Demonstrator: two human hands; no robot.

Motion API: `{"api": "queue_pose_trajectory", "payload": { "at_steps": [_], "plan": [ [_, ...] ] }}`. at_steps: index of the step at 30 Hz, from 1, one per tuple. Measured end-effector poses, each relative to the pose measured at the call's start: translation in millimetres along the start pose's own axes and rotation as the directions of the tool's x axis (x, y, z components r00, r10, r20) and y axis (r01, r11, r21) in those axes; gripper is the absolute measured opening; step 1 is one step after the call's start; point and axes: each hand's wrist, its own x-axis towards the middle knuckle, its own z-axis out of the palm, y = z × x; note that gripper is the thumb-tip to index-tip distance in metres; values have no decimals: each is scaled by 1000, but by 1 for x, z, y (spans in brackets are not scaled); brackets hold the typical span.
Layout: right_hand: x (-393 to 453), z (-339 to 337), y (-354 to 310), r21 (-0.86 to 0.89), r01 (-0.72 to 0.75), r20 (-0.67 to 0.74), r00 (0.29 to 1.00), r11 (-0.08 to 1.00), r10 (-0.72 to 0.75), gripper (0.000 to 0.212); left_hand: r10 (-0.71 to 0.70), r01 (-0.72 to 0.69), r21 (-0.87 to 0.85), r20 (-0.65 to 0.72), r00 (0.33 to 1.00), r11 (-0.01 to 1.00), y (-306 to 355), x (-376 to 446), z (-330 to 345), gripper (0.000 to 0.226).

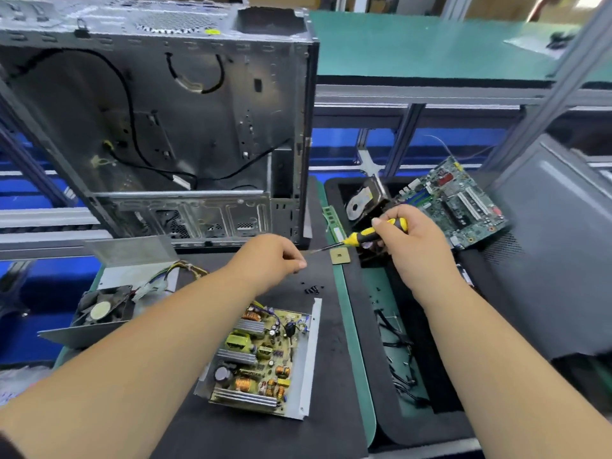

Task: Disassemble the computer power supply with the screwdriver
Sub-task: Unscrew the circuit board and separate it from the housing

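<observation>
Screwdriver [371, 234] tip, perhaps pinched, behind left hand [271, 256].

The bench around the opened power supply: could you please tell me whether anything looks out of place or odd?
A few small black screws lie loose on the dark mat, just beyond the exposed power supply board, uncontained, so they could roll away. The fan cover sits tilted at the left.

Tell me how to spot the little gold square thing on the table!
Start at the big open metal computer case standing at the back. Come down past its right bottom corner to the green strip between the two black mats. The gold square chip lies flat there, just below the screwdriver; nothing else nearby is small, square and gold.
</observation>
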Motion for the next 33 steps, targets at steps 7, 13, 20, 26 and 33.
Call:
{"api": "queue_pose_trajectory", "payload": {
  "at_steps": [7, 13, 20, 26, 33],
  "plan": [
    [-14, -19, 35, 94, -200, -75, 975, 975, 207, 16, -51, -40, 429, 200, 978, 902, 14, 36, 40, 10],
    [-19, -26, 51, 110, -238, -97, 964, 965, 248, 16, -98, -15, 539, 180, 979, 842, -1, 45, 53, 11],
    [-22, -22, 48, 342, -331, 99, 944, 880, 316, 11, -69, 16, 464, 97, 993, 886, -5, 29, 39, 18],
    [-37, 0, 35, 200, -341, 455, 862, 919, 221, 27, -77, 118, 146, -263, 962, 982, -23, -37, -2, 10],
    [-51, 39, 43, -73, -340, 514, 793, 938, 327, 8, -291, 266, -120, -456, 841, 957, -68, -123, -26, 17]
  ]
}}
